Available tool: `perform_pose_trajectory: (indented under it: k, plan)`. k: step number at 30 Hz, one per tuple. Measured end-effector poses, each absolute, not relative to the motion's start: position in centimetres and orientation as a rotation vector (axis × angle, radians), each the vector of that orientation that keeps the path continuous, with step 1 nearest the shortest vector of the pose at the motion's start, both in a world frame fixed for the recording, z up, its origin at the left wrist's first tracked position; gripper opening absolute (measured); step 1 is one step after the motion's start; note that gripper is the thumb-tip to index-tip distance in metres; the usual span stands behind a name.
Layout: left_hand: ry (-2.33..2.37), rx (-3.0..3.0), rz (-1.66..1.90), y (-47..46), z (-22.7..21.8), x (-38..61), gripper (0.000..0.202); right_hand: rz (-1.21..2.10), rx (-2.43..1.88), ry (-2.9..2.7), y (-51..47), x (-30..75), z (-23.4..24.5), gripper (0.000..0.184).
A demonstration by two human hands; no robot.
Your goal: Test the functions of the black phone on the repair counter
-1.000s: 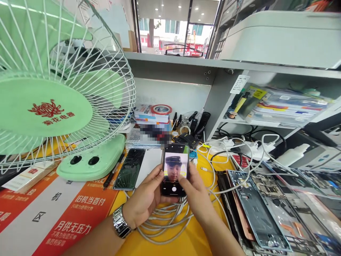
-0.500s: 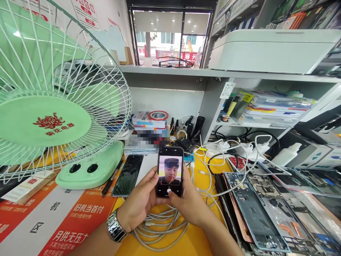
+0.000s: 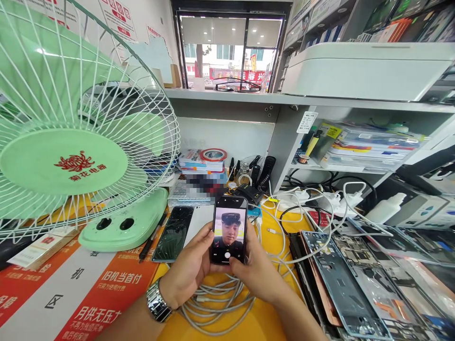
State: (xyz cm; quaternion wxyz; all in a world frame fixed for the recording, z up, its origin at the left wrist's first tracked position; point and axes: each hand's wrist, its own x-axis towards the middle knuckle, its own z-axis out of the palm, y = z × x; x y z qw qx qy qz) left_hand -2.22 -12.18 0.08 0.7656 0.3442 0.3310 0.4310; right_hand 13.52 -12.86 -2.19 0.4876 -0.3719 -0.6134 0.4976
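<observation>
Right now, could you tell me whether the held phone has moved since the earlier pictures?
No, hardly: the held phone keeps its place beside the cracked phone lying flat.

Shop interior, bright. White wall (image 3: 142,28) upper left with red-and-white notices (image 3: 118,21) taped on. Straight back, glass storefront (image 3: 231,49) in dark frames, ceiling lights reflected in upper panes, street and red signboards (image 3: 239,75) visible outside. White shelf unit (image 3: 284,123) runs across behind the yellow-covered tabletop (image 3: 265,322), with a white printer (image 3: 369,71) on its top ledge. Lower shelf right holds stacked clear packets (image 3: 369,147). Upper shelves top right packed with boxes (image 3: 387,23), too small to read.
</observation>
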Motion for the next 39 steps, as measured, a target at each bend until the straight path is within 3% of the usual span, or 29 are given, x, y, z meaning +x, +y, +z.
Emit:
perform_pose_trajectory:
  k: [5, 12, 39]
  plan:
    - [0.701, 0.775, 0.922, -12.2, 0.5, -2.4, 0.033, 1.323, -0.818, -1.430, -12.7, 13.9, -2.1, 0.093]
    - [0.722, 0.752, 0.944, -11.9, 0.4, -2.8, 0.043, 1.445, -0.775, -1.408, -12.6, 14.1, -1.0, 0.063]
    - [0.708, 0.711, 0.927, -11.9, 0.4, -2.6, 0.043, 1.477, -0.782, -1.345, -12.7, 13.9, -1.6, 0.063]
